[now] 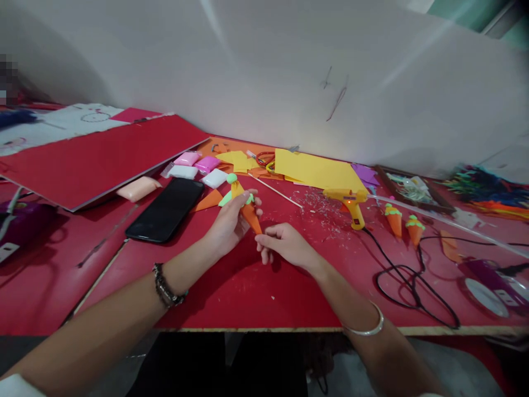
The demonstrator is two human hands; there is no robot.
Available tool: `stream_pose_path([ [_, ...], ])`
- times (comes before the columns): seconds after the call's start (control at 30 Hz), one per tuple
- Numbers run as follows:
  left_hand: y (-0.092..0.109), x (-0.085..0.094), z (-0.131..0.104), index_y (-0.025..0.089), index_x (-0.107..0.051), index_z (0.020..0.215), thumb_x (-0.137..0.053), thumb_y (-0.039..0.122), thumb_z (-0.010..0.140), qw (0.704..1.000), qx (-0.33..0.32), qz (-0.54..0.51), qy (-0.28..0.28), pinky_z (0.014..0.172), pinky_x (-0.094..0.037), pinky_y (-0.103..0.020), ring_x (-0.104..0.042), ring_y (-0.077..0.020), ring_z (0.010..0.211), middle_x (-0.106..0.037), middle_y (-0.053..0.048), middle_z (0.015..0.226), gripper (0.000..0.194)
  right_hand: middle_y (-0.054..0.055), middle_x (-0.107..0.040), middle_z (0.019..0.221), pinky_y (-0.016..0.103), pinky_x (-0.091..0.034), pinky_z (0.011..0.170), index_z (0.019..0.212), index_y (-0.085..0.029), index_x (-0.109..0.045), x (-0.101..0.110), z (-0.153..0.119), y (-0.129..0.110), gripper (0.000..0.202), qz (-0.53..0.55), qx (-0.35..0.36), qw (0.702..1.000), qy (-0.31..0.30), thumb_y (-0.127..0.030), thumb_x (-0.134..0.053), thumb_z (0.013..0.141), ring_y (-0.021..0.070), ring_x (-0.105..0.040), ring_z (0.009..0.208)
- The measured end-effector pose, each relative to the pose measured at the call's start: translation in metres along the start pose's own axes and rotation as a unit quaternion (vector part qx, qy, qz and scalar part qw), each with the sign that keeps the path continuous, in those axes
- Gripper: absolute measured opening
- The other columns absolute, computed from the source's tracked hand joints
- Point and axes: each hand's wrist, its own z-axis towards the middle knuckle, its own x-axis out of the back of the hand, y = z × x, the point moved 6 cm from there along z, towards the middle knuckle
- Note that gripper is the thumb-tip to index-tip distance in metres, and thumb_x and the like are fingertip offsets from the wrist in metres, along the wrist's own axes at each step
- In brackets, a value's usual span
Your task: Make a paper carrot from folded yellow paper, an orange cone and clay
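My left hand is closed around a small orange paper cone with a yellow upper part and light green clay at its top. The cone tilts, its point down toward the right. My right hand pinches that pointed end between thumb and fingers. Part of the cone's middle is hidden by my left fingers. Behind my left hand lie an orange paper piece and a light green piece partly covered by the hand. A thin stick rests on the red table beyond my hands.
A black phone and clay packets lie left. At right are a yellow glue gun with its looped cord, two similar cones, and a tray. Yellow paper and scissors are behind.
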Motion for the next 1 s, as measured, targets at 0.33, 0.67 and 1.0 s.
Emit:
stream_pose_path([
  [0.33, -0.001, -0.001, 0.0, 0.017, -0.054, 0.083, -0.059, 0.025, 0.074, 1.0, 0.004, -0.014, 0.004, 0.054, -0.045, -0.016, -0.049, -0.0046, 0.054, -0.052, 0.004, 0.069, 0.013, -0.003, -0.056, 0.046, 0.016, -0.038, 0.04, 0.064, -0.013, -0.055, 0.0, 0.001, 0.001, 0.026, -0.033, 0.01, 0.999, 0.008, -0.034, -0.052, 0.078, 0.0055, -0.05, 0.036],
  [0.67, 0.003, 0.009, 0.006, 0.016, -0.053, 0.083, -0.059, 0.023, 0.075, 0.998, -0.017, -0.042, 0.033, 0.056, -0.045, -0.017, -0.052, -0.0052, 0.057, -0.053, 0.004, 0.07, 0.012, -0.002, -0.055, 0.052, 0.017, -0.039, 0.048, 0.074, -0.015, -0.058, 0.004, 0.0, -0.003, 0.028, -0.205, 0.092, 0.973, 0.057, -0.032, -0.04, 0.086, 0.0055, -0.049, 0.044],
  [1.0, 0.003, 0.013, 0.008, 0.016, -0.055, 0.083, -0.058, 0.023, 0.076, 0.997, -0.026, -0.054, 0.047, 0.056, -0.044, -0.017, -0.053, -0.0057, 0.058, -0.054, 0.003, 0.07, 0.011, -0.002, -0.055, 0.052, 0.017, -0.04, 0.047, 0.075, -0.014, -0.058, 0.007, 0.002, -0.005, 0.028, -0.196, 0.097, 0.974, 0.058, -0.03, -0.037, 0.087, 0.006, -0.048, 0.043],
])
